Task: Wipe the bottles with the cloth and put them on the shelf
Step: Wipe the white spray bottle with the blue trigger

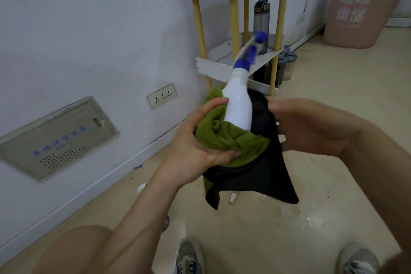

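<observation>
A white spray bottle (239,104) with a blue trigger head tilts up and to the right at mid-frame, its head blurred. Its lower body sits in a green and black cloth (226,140). My left hand (200,140) grips the cloth-wrapped base, thumb up along the bottle's side. My right hand (311,127) holds the black side of the cloth against the bottle; its fingertips are hidden by the cloth. The white shelf (222,66) with yellow posts stands behind, against the wall. A grey drinking bottle (261,26) stands upright on its middle tier.
Dark containers (287,66) sit on the floor at the shelf's lower right. A pink bin (360,9) stands at the far right. A small bottle (233,198) lies on the floor under the cloth, beside a wet patch (307,218). My shoes are at the bottom.
</observation>
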A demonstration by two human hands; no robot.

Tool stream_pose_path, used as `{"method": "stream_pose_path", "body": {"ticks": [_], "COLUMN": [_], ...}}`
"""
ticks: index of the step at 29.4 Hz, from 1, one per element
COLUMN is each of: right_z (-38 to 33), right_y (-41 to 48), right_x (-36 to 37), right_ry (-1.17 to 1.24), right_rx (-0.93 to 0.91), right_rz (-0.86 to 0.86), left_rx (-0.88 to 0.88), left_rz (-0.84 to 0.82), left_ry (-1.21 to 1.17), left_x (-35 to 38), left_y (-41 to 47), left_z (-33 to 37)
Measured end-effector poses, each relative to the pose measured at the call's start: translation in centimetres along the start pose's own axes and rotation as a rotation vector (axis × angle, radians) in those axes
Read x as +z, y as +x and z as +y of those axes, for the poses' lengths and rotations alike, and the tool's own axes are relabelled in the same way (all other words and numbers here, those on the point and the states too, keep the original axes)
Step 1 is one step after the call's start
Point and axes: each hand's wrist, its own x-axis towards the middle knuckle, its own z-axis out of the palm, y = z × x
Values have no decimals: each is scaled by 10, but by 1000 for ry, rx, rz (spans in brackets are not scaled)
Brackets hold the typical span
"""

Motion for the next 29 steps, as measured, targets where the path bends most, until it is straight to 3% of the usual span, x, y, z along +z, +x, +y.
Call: {"method": "stream_pose_path", "body": {"ticks": [3,6,8,10,12,15,18,20,23,26,29], "right_z": [21,49,51,46,44,45,41,39,46,45,35], "right_y": [27,47,48,42,42,47,51,49,48,45,37], "right_x": [20,28,25,27,33,43,43,37,29,29,26], "right_ry": [185,422,681,793,713,436,172,-86,-288,232,444], "right_rx": [-16,-54,-95,-172,-241,-346,-384,-356,-278,-106,-164], "right_rz": [340,632,629,507,482,602,699,741,801,609,515], "left_rx": [95,85,25,-110,-248,-486,-593,-584,-388,-206,-90], "left_rz": [-42,39,164,351,411,349,244,251,419,476,428], "left_ry": [128,3,-71,-192,-376,-768,-927,-915,-643,-358,-205], "left_x": [13,30,32,35,46,60,50,44,38,37,46], "left_y": [-1,0,3,6,8,9,11,10,15,17,13], "left_z": [-3,-3,0,5,10,17,23,24,17,9,13]}}
